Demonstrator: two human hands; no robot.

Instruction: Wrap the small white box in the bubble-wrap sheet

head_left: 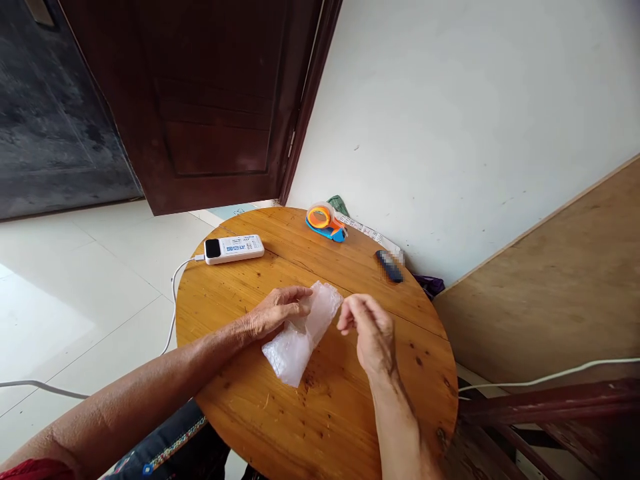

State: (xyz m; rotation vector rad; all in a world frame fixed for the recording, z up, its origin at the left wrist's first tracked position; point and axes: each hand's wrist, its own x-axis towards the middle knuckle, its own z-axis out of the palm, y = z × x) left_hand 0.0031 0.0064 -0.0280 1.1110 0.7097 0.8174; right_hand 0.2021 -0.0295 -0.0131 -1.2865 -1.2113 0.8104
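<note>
On our round wooden table [410,360], the bubble-wrap bundle [313,327] lies between our hands, its long axis slanting from near left to far right. Our left hand [280,310], the nearer, rests loosely open against its left side. Our right hand [373,327] is half curled just beside the far end; we cannot tell whether it pinches anything.

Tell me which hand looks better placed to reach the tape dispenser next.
Right, probably. The left hand lies on the bubble wrap, apparently steadying it; the right hand is beside the wrap's edge, though whether it pinches anything is unclear. The tape dispenser sits beyond both.
</note>
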